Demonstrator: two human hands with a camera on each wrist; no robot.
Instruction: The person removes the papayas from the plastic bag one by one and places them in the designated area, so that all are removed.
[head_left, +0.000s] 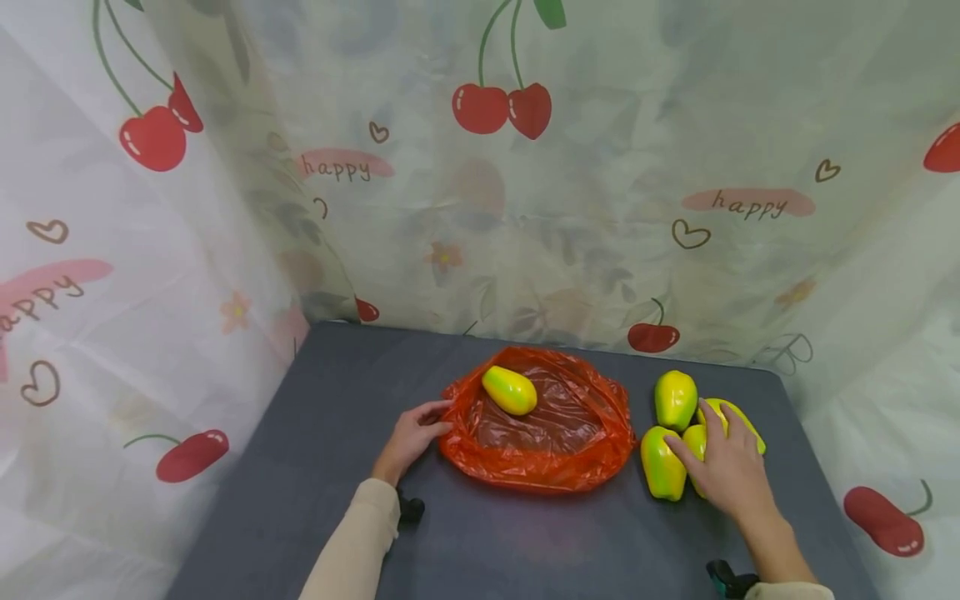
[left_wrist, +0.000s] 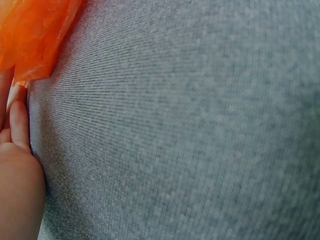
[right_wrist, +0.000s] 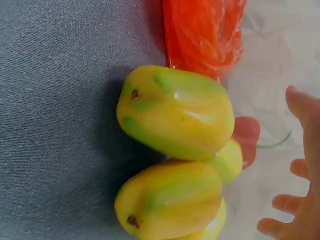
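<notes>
A red plastic bag [head_left: 534, 475] lies spread on the dark table, its mouth facing up. One glossy yellow-green papaya [head_left: 510, 391] sits in it, toward the back left. My left hand [head_left: 408, 437] touches the bag's left edge with fairly straight fingers; in the left wrist view, fingertips meet the orange-looking plastic [left_wrist: 37, 37]. Right of the bag, several more papayas [head_left: 663, 463] stand close together. Above them my right hand [head_left: 731, 467] is spread, and it hides part of the group. The right wrist view shows its fingers [right_wrist: 287, 203] apart from the nearest papaya [right_wrist: 175, 112].
The dark grey table [head_left: 330, 392] has a cherry-printed white curtain [head_left: 525, 208] behind it and at both sides. Black straps with small devices [head_left: 410, 508] sit on both wrists. Bare tabletop shows in front of the bag.
</notes>
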